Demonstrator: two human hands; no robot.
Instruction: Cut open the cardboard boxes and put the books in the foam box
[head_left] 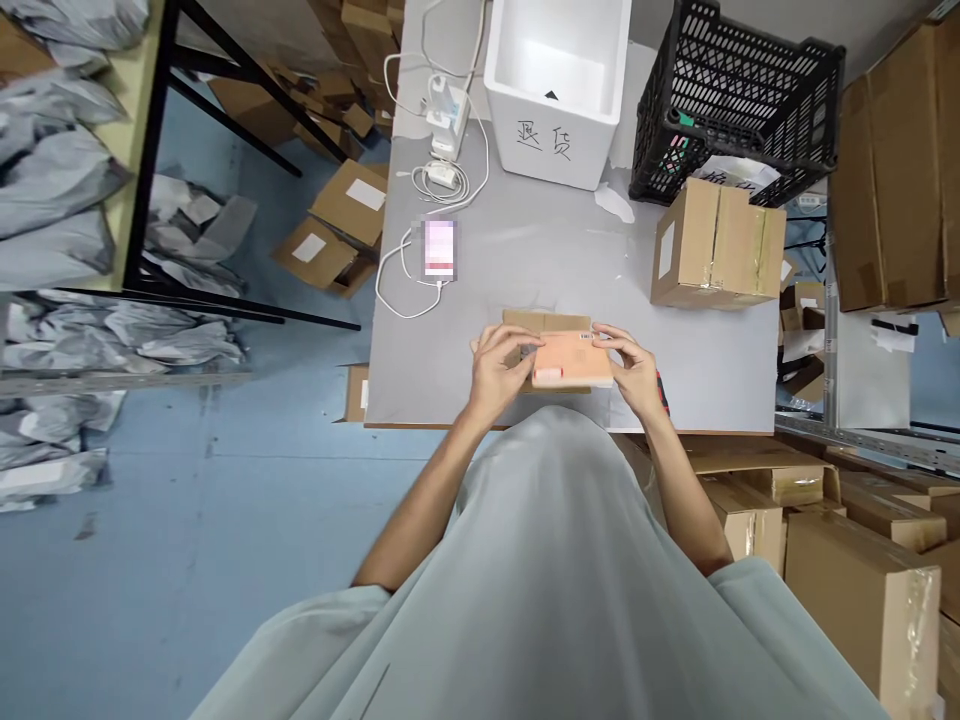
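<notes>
Between my two hands is a flat orange box (574,357) with a barcode label on its far edge and a red mark near its left corner. My left hand (499,368) grips its left side, thumb and fingers closed on the edge. The right side is pinched by my right hand (630,370). Beneath the orange box a brown cardboard box (546,321) lies on the table, mostly covered. A red and black object (662,393) shows partly behind my right wrist; its kind cannot be made out.
On the grey table (525,250) stand a white foam box (551,145), a black plastic crate (739,100) and a taped carton (716,245). A phone (439,249) on a cable lies left, below a power strip (448,115). Shelves with grey parcels (56,190) line the left; cartons (855,590) fill the right.
</notes>
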